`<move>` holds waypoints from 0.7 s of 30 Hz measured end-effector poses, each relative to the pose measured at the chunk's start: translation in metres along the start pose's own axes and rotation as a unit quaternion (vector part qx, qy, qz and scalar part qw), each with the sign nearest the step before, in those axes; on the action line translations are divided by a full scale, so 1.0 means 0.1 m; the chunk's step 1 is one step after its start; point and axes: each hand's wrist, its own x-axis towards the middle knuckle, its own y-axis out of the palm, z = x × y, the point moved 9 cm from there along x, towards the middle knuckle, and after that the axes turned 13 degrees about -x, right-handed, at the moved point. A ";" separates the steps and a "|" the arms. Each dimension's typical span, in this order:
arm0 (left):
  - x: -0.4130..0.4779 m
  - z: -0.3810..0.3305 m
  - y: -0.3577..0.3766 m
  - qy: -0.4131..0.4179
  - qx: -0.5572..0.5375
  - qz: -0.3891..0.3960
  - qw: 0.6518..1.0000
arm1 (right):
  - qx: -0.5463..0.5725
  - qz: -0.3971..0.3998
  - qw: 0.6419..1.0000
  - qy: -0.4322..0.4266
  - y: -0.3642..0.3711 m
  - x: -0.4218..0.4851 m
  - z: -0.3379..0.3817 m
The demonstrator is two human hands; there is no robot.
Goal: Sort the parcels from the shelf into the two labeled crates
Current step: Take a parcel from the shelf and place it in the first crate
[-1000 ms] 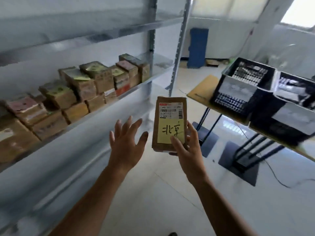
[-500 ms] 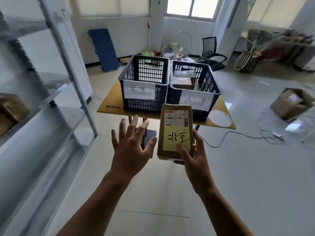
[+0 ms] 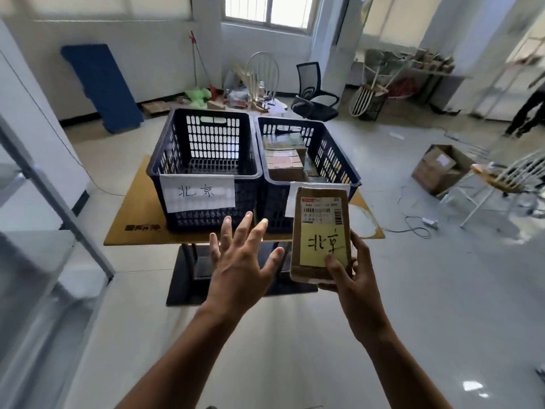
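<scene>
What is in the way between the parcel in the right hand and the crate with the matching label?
Nothing fixed. Only the open left hand hovers between the parcel and the left crate, whose top is open.

The parcel (image 3: pixel 320 231) has apparently been carried nearer the crates (image 3: pixel 174 154).

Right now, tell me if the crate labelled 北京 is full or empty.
Empty as far as shows: the 北京 crate shows only bare slotted walls and floor; its near wall hides the floor's front strip.
</scene>
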 end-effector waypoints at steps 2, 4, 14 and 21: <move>0.23 0.17 -0.08 -0.006 0.005 0.006 1.000 | 0.006 0.000 1.000 0.002 0.17 0.22 0.05; 0.46 0.31 -0.15 -0.010 0.009 0.010 1.000 | 0.009 -0.005 1.000 0.001 0.34 0.43 0.09; 1.57 0.94 -0.28 -0.025 0.027 -0.008 0.999 | 0.026 0.013 1.000 -0.002 0.99 1.59 0.15; 2.49 1.40 -0.39 -0.078 0.066 -0.021 0.995 | 0.039 0.065 0.997 -0.027 1.54 2.71 0.21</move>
